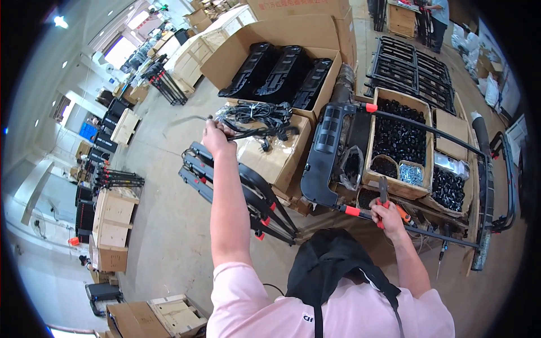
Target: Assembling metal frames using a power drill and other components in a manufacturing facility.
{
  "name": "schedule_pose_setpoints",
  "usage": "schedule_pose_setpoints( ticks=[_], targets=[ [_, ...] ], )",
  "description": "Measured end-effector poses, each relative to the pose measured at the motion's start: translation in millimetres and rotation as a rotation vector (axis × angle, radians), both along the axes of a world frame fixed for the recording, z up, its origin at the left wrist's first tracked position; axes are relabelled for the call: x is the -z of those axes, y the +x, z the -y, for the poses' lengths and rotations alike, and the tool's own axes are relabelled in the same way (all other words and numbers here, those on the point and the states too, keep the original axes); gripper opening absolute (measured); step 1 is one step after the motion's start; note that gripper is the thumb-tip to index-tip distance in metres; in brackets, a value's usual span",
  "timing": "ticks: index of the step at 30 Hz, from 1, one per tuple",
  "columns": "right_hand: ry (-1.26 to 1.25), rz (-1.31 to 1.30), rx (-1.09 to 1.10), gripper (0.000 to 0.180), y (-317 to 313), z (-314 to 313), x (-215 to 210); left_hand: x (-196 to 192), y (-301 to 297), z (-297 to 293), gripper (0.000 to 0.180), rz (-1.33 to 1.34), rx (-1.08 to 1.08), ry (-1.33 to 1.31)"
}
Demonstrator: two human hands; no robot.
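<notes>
My left hand is stretched out over a cardboard box, its fingers closed around a black cable. A heap of black power cords with plugs lies on that box, right beside the hand. My right hand grips red-handled pliers, jaws pointing away from me. It is held over the near bar of a black tubular frame with red pieces at its ends. A large black plastic cover with vent slots lies at the frame's left end. An orange-handled tool rests just right of my right hand.
A tray of black small parts and silver screws stands on the bench. Behind the cords, an open carton holds black covers. Curved black frames stand below my left arm. Black racks lie at the far right.
</notes>
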State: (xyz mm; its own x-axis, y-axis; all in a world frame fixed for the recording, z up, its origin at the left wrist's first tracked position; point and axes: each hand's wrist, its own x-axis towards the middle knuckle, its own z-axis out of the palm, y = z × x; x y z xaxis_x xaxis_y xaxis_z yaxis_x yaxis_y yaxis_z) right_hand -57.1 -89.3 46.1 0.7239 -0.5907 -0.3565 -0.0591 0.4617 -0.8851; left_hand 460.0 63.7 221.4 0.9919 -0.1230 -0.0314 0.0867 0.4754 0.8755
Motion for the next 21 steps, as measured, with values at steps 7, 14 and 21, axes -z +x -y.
schedule_pose_setpoints(
  ticks=[7, 14, 21],
  targets=[
    [-0.041, -0.237, 0.185, 0.007, -36, 2, 18, 126, 153, -36, 0.043, 0.338, -0.446, 1.398],
    [-0.108, -0.465, 0.353, 0.01, -32, -16, -5, 107, 206, -16, 0.031, 0.725, 0.058, 2.069],
    [-0.126, -0.553, 0.374, 0.015, -9, -25, -15, 70, 229, 24, 0.028, 0.903, -0.066, 2.009]
  ],
)
